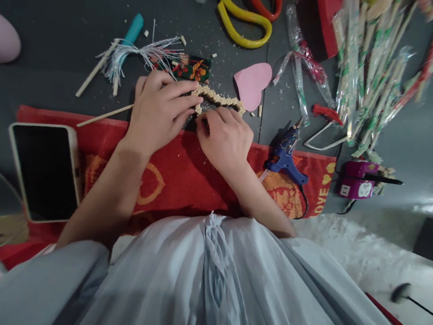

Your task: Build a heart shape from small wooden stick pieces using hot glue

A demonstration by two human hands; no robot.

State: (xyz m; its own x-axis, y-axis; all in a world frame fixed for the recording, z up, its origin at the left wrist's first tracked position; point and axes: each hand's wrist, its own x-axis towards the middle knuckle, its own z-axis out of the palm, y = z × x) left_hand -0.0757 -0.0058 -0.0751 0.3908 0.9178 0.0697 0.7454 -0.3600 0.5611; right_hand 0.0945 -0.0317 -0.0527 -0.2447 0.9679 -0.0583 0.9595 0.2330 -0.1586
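Note:
A heart-shaped outline made of small pale wooden pieces [222, 100] lies on the dark table, partly hidden by both hands. My left hand [159, 110] rests flat on its left side, fingers spread and pressing down. My right hand [224, 135] is curled at its lower edge, fingertips touching the piece near the middle. A pink paper heart [252, 83] lies just beyond the right hand. A dark flowered cloth piece [193, 68] sits behind the left hand.
A blue glue gun [286, 156] lies on the red towel [177, 171] to the right. A phone [45, 169] lies at the left. Yellow and red scissors [250, 12], a white tassel [135, 55], wrapped chopsticks [371, 70] and a purple device [356, 178] surround them.

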